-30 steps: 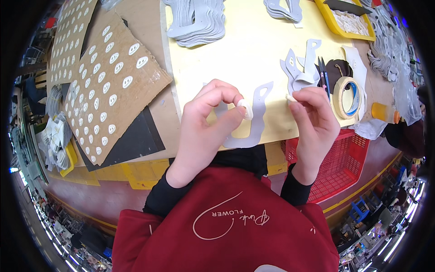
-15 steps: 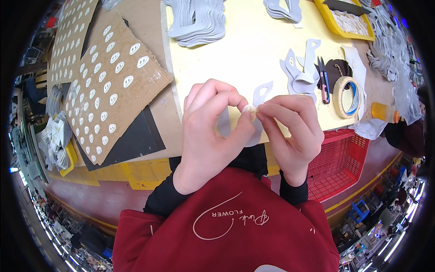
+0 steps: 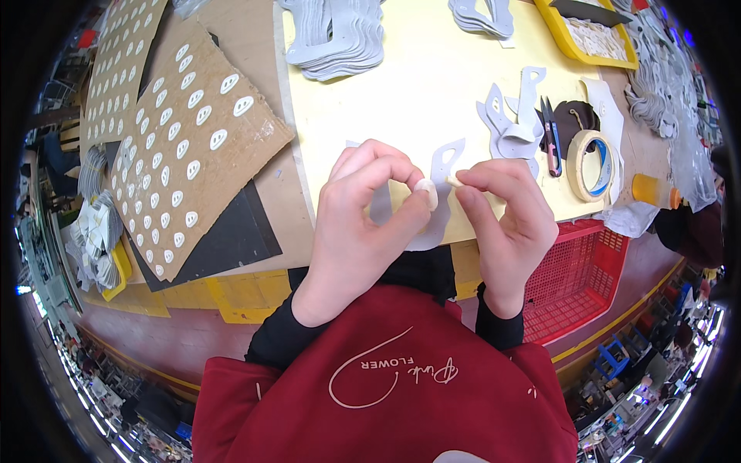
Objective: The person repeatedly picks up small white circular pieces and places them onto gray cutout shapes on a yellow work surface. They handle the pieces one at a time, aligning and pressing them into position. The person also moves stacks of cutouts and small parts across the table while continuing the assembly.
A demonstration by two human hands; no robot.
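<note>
Between the thumb and forefinger of my left hand (image 3: 351, 220) is a small white oval piece (image 3: 426, 194), held on edge above the table. My right hand (image 3: 505, 224) pinches a tiny cream-coloured bit (image 3: 453, 182) just to the right of it, and a narrow gap parts the two. Beneath lies a grey flat cut piece (image 3: 440, 220) with a hole near its top end. A second grey cut piece (image 3: 380, 208) is partly covered by my left hand. Both lie at the near edge of the yellow tabletop (image 3: 386, 104).
Left are cardboard sheets (image 3: 181, 197) dotted with white oval pieces. Stacks of grey cut pieces (image 3: 336, 46) stand at the back. To the right are thread snips (image 3: 551, 139), a tape roll (image 3: 577, 174), a yellow tray (image 3: 567, 50) and an amber bottle (image 3: 651, 190). A red crate (image 3: 575, 301) sits below the edge.
My hands were touching at the white oval piece; now they are apart. The right hand has moved slightly right with the cream bit, leaving the oval piece in the left.
</note>
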